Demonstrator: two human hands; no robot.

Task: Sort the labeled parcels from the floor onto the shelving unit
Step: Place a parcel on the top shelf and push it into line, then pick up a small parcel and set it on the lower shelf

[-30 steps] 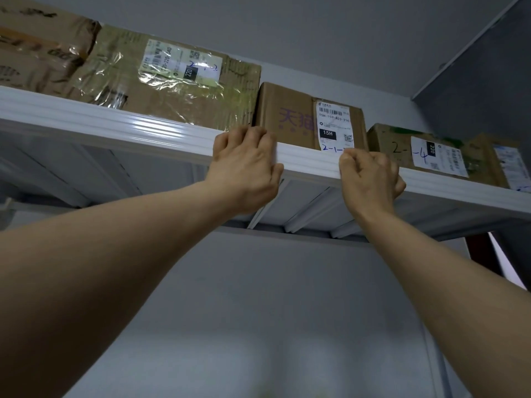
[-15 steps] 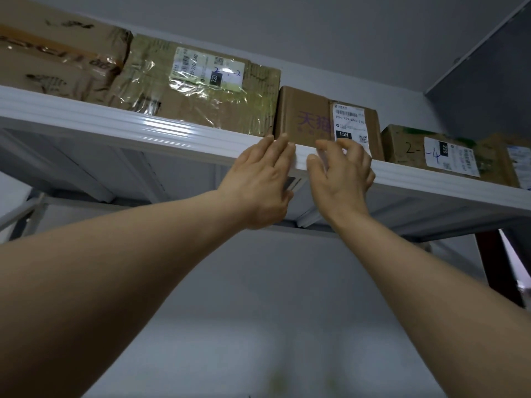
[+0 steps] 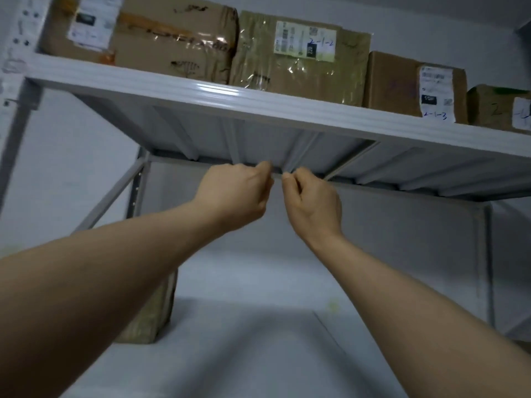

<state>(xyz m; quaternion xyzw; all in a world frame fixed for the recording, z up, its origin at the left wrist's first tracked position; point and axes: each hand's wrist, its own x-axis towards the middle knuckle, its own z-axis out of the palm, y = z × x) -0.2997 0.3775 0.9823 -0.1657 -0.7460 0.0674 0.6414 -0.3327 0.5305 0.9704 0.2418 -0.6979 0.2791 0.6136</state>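
Parcels first: four stand in a row on the top shelf [image 3: 201,87], labels turned outward over its front edge, presumably so the handwritten codes read from below. From the shelf's left end rightward I log a brown taped parcel [image 3: 172,38], a film-wrapped parcel [image 3: 298,64] marked 2-1-2, a smaller parcel [image 3: 402,84] marked 2-1-3, and a fourth parcel [image 3: 494,107] cut by the frame edge; neighbours touch or stand just beside each other. A lower parcel [image 3: 152,311] stands on the level beneath the top shelf, toward its left end. Under the middle of the top shelf the left hand [image 3: 238,193] and right hand [image 3: 311,202] hang close together but apart. Both have fingers curled toward the palm, and I see nothing in either. Whether the knuckles touch the shelf's rear beam [image 3: 388,188] I cannot tell. Judgement: top row placed; the next parcel must come from the floor, which is out of view.
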